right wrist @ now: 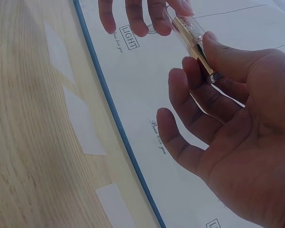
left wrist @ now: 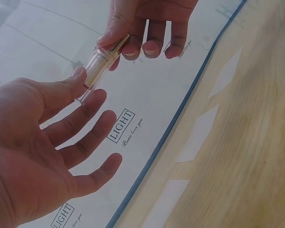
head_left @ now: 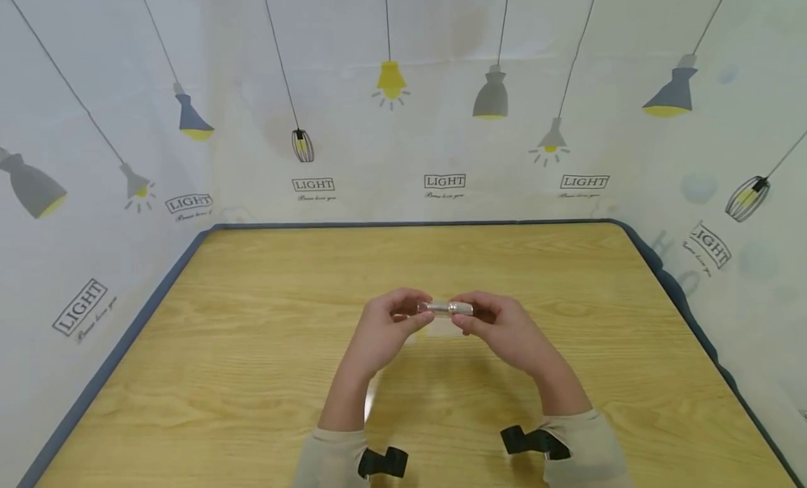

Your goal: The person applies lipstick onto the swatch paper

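A slim lipstick tube with a clear cap and a shiny gold body is held level above the table, between both hands. My left hand pinches the clear cap end between thumb and index finger. At the other end, my right hand pinches the gold base. In the left wrist view the clear cap surrounds part of the gold tube, and the left hand's other fingers are spread loosely. From the right wrist, the gold base shows between thumb and fingers.
A wood-grain table with a dark blue edge lies beneath the hands. White curtains printed with lamps and the word LIGHT stand around its back and sides. Several pale strips show on the wood in the wrist views.
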Motion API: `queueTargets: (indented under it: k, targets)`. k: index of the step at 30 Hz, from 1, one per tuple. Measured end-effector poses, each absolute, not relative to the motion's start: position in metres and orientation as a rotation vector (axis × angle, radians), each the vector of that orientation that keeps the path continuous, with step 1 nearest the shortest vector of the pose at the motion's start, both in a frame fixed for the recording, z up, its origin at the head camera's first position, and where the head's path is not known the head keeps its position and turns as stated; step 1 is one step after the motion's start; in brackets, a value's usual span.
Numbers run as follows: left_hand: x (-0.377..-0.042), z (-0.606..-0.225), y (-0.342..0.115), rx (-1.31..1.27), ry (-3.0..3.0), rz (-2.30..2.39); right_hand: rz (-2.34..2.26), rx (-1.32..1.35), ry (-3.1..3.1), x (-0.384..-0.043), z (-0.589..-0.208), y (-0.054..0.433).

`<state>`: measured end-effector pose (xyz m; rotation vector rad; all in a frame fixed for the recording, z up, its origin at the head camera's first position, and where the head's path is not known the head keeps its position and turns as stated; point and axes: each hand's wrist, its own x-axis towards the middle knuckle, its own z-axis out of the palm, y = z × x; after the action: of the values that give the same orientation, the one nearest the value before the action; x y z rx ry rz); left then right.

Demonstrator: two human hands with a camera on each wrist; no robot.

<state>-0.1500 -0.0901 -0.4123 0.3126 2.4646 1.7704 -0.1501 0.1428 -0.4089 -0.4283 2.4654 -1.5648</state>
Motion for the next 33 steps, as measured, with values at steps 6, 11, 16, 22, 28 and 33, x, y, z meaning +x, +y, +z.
queueTargets:
  k: [6, 11, 16, 22, 28, 33]
  targets:
    - [-0.148, -0.415, -0.092, 0.305, 2.457, 1.775, -1.569, -0.381, 2.466, -0.148, -0.416, 0.146]
    - [-0.147, -0.419, -0.109, 0.215, 2.529, 1.791, -1.584, -0.334, 2.514, -0.147, -0.419, 0.16]
    - [-0.149, -0.419, -0.126, 0.159, 2.566, 1.807, -1.606, -0.273, 2.532, -0.148, -0.417, 0.173]
    - [-0.154, -0.42, -0.139, 0.067, 2.618, 1.814, -1.607, -0.298, 2.512, -0.151, -0.413, 0.173]
    - [-0.16, -0.424, -0.155, -0.181, 2.692, 1.837, -1.634, -0.286, 2.503, -0.153, -0.413, 0.175]
    - [-0.165, -0.43, -0.168, -0.297, 2.715, 1.788, -1.664, -0.253, 2.468, -0.158, -0.416, 0.177]
